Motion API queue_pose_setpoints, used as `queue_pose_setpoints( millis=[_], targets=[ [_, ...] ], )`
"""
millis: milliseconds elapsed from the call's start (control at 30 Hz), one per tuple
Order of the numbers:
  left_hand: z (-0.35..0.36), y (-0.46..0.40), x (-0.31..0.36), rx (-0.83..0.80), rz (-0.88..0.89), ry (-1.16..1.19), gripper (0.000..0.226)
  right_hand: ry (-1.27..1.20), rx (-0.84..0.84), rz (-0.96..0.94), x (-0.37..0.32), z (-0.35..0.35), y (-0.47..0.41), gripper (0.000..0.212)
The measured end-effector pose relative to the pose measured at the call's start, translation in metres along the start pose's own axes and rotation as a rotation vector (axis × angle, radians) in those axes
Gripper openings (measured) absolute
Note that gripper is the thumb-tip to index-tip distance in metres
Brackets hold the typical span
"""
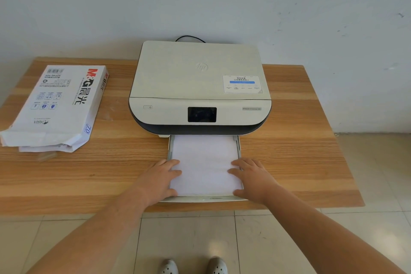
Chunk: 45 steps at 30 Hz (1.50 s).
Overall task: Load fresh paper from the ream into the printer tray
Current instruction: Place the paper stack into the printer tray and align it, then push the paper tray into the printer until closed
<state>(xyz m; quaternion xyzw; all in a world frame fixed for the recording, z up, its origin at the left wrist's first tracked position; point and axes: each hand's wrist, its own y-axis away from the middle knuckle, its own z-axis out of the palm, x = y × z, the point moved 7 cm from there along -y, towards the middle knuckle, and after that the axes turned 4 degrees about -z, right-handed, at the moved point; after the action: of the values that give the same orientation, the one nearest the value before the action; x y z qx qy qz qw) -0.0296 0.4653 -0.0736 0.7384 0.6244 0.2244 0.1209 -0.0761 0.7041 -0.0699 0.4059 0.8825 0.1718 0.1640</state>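
Paper, a white stack (205, 162), lies in the pulled-out grey plastic tray (239, 143) at lower centre, below the cream printer (200, 87).
We judge loading done: left hand (161, 179) and right hand (251, 177) rest flat, grasping nothing; next, push the tray in. The opened white ream (57, 104) sits at left.

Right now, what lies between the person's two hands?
In the head view, the white paper stack lies in the pulled-out grey printer tray, between the left hand and right hand, whose fingers rest on its side edges.
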Motion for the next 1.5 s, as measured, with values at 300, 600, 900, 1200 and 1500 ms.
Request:
queue_pose_setpoints(
  millis=[300,600,900,1200,1500],
  targets=[
    [0.000,0.002,-0.003,0.057,-0.021,0.112,0.058,-0.176,0.056,0.090,0.012,0.000,0.002,0.064],
    [-0.028,-0.005,-0.048,0.231,-0.329,0.417,0.033,-0.698,0.228,0.560,0.066,-0.019,0.001,0.023],
    [-0.027,-0.021,-0.048,0.141,-0.512,0.569,0.014,-0.809,0.148,0.617,0.066,-0.015,-0.016,0.015],
    [-0.025,-0.030,-0.046,0.135,-0.626,0.554,0.020,-0.815,0.113,0.614,0.061,-0.012,-0.026,0.018],
    [-0.024,-0.037,-0.050,0.110,-0.659,0.550,0.018,-0.782,0.078,0.637,0.065,-0.009,-0.032,0.025]
  ],
)
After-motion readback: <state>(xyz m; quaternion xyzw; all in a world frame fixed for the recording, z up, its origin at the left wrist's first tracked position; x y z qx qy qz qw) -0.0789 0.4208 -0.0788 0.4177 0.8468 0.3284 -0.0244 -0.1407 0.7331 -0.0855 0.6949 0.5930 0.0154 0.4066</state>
